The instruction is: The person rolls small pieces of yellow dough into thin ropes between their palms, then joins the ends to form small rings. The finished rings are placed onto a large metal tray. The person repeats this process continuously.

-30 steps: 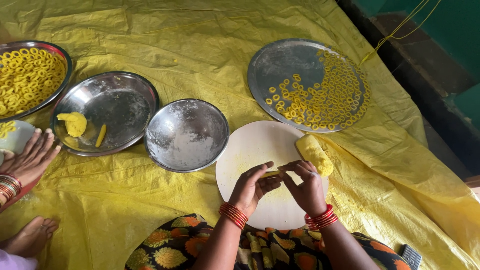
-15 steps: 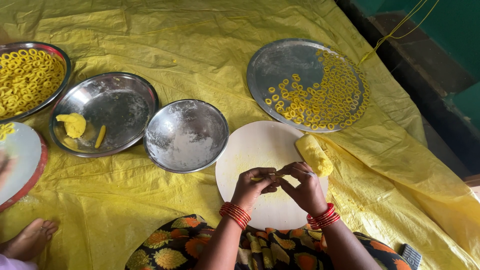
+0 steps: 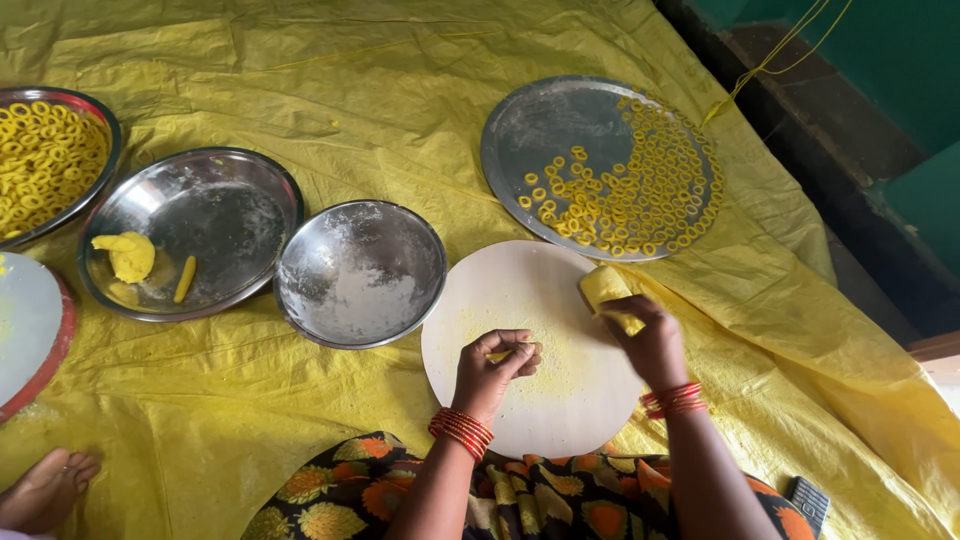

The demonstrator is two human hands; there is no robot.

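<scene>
A crinkled yellow plastic sheet (image 3: 350, 90) covers the floor, laid with steel dishes; at far left a plate of yellow dough rings (image 3: 45, 150) sits beside the rim of a white and red board (image 3: 30, 330), with a bare foot (image 3: 45, 490) below it; next comes a steel plate (image 3: 215, 215) holding a dough lump (image 3: 130, 255) and a short dough stick (image 3: 185, 279), then a floured steel bowl (image 3: 360, 272). At centre, a round white board (image 3: 530, 400) lies before the person; the left hand (image 3: 495, 365) rests on it, fingers curled together and pinching a small piece of dough (image 3: 505, 353), mostly hidden, its long axis seemingly running left to right across the board, though its ends cannot be made out. The right hand (image 3: 650, 340), fingers closed around it, grips the larger dough block (image 3: 607, 292) at the board's right edge, its long axis angled up and to the left. Behind, a large steel tray (image 3: 545, 130) carries more finished rings (image 3: 630, 195). The thin piece could tear or flatten if pinched too hard; the block might slip onto the sheet.
</scene>
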